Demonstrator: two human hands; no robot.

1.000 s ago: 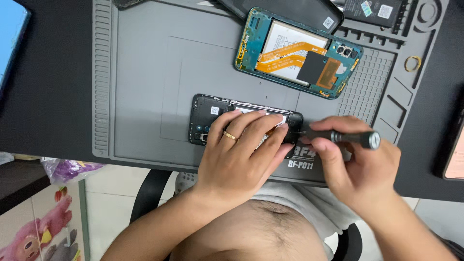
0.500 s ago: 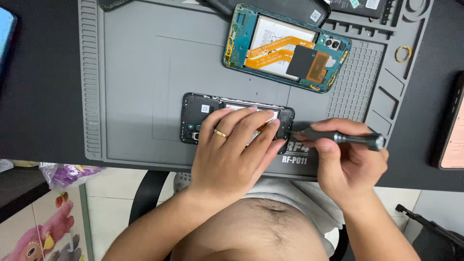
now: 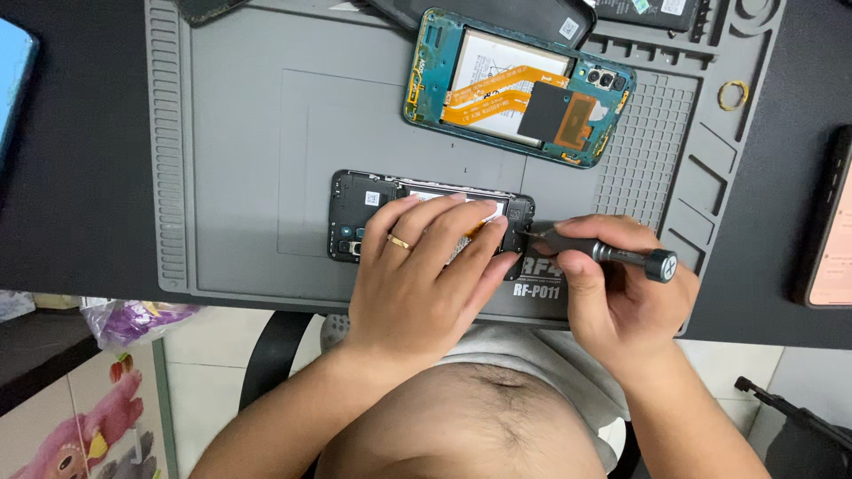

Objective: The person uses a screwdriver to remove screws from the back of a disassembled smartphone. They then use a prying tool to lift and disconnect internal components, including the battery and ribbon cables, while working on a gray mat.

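Pressing my left hand (image 3: 426,284) flat over the opened black phone (image 3: 355,213), fingers spread across its middle, ring showing. Phone lies at 6 o'clock on the grey repair mat (image 3: 248,133), which covers the dark worktop (image 3: 71,177). My right hand (image 3: 621,302) is closed round a small screwdriver (image 3: 612,255), tip touching the phone's right end. Judging the step: working a screw at that end. Next move calls for a steady, square tip and a firm hold on the phone. A second opened phone with teal frame (image 3: 524,84) sits at 1 o'clock.
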